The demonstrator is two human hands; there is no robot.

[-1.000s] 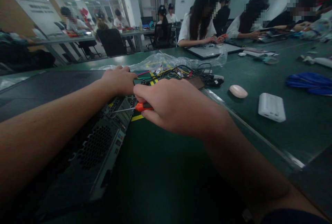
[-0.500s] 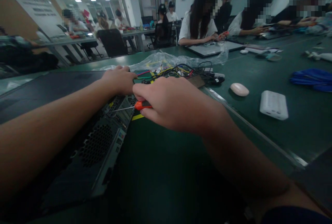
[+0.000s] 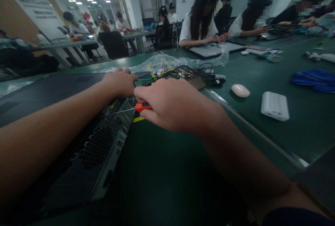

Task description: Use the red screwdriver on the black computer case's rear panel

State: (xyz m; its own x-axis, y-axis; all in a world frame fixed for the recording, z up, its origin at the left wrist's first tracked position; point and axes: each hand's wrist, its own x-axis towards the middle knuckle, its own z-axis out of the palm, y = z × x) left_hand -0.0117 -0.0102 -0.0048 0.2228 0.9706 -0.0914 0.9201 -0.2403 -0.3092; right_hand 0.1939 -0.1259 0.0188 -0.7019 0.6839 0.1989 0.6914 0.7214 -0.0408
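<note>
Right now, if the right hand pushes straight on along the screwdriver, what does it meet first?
Most likely the computer case: the screwdriver in the right hand points at its back panel, tip touching or very near. Depth is too unclear to tell which.

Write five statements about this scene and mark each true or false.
The right hand holds an orange-handled screwdriver. True.
Tangled cables lie beyond the right hand. True.
The screwdriver's shaft points toward those cables. False: it points toward the rear panel of the computer case.
The left hand is at the computer case's far end. True.
Everything right of the right hand is black. False: a white block and a pale pink oval object lie there.
</note>
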